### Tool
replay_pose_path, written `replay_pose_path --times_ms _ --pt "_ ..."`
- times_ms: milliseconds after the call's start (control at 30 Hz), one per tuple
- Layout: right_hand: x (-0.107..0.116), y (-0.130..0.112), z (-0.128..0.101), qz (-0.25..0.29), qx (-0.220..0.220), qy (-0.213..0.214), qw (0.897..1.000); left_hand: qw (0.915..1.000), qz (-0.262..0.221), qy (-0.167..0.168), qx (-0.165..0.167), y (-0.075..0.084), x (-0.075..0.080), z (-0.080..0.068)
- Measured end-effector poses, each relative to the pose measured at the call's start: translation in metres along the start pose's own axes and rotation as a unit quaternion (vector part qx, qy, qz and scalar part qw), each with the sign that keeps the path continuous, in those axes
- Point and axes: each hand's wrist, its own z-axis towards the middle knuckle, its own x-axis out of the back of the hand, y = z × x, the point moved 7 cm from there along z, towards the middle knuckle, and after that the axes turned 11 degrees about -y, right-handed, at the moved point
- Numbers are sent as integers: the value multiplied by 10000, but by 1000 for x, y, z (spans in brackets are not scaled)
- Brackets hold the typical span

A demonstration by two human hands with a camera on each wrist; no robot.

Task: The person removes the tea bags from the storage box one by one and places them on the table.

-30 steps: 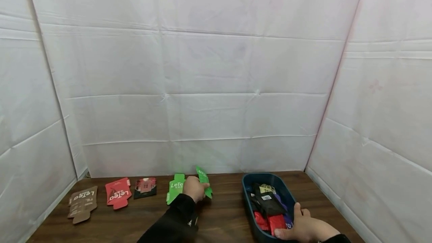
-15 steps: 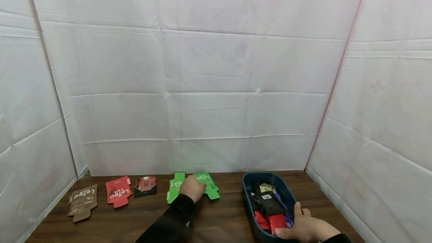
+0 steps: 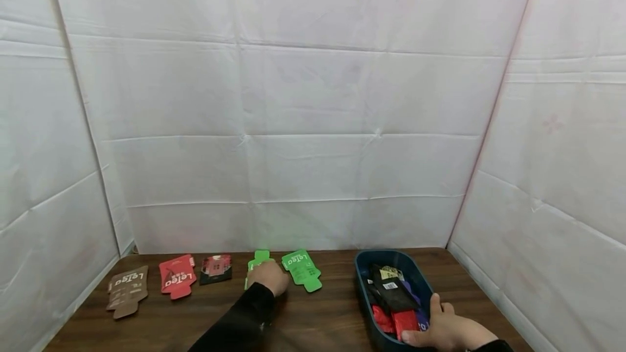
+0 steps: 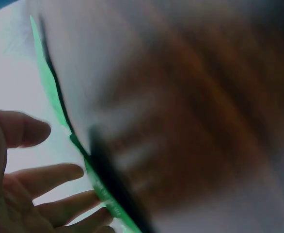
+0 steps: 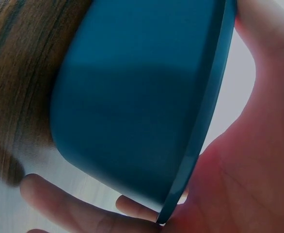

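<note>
Two hands: both in view, each at a separate item on the wooden table [image 3: 323,319].
Left hand [image 3: 268,277]: rests over the left green carton blank [image 3: 257,257], covering most of it; the left wrist view shows the fingers [image 4: 50,174] relaxed and spread beside a green card edge, gripping nothing.
Left green carton blank: flat on the table, only its far tab clear of the hand.
Right green carton blank [image 3: 302,269]: flat on the table just beside the left hand, lettering upward, not touched.
Right hand [image 3: 442,330]: grasps the near end of the dark blue tray [image 3: 363,276], thumb over the rim, fingers curled under the wall as the right wrist view confirms.
Dark blue tray: on the table at the right, holding black, red and purple packets [image 3: 393,303] in a loose heap.
Row at left: brown carton blank [image 3: 127,291], red carton blank [image 3: 177,276] and dark red packet [image 3: 216,268], all flat, spaced apart in a line with the green pair.
Surround: white creased sheeting [image 3: 313,124] on three sides.
Sleeve [image 3: 239,322]: dark, on the left arm.
</note>
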Motion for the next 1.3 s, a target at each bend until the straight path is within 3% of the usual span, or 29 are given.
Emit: replay_pose_path --times_ms 167,333,467,633,733,900,1100,1200,1300 --pt "0 1 1 50 -47 -23 10000 9984 -39 -562 95 -10 -4 7" --pt "-1 3 1 124 13 -8 9999 9963 -150 -836 127 -22 -3 10" --pt "-1 3 2 162 86 -16 9998 9961 -113 -865 105 -29 2 9" --pt "-1 4 5 209 138 9 9997 9958 27 -865 -290 -28 7 7" --pt "-2 6 6 292 125 16 9995 9964 166 -667 -491 -26 9 6" --pt "-1 5 6 383 127 -37 9992 9919 532 -480 -1053 -8 4 4" --pt "0 6 5 403 89 -66 9991 9737 798 -1119 -1819 32 -15 -3" --pt "-2 7 3 477 144 -96 9987 9660 893 -1633 -1796 45 -25 -6" --pt "-4 6 3 562 259 -135 9980 9620 890 -2099 -1505 48 -32 -8"
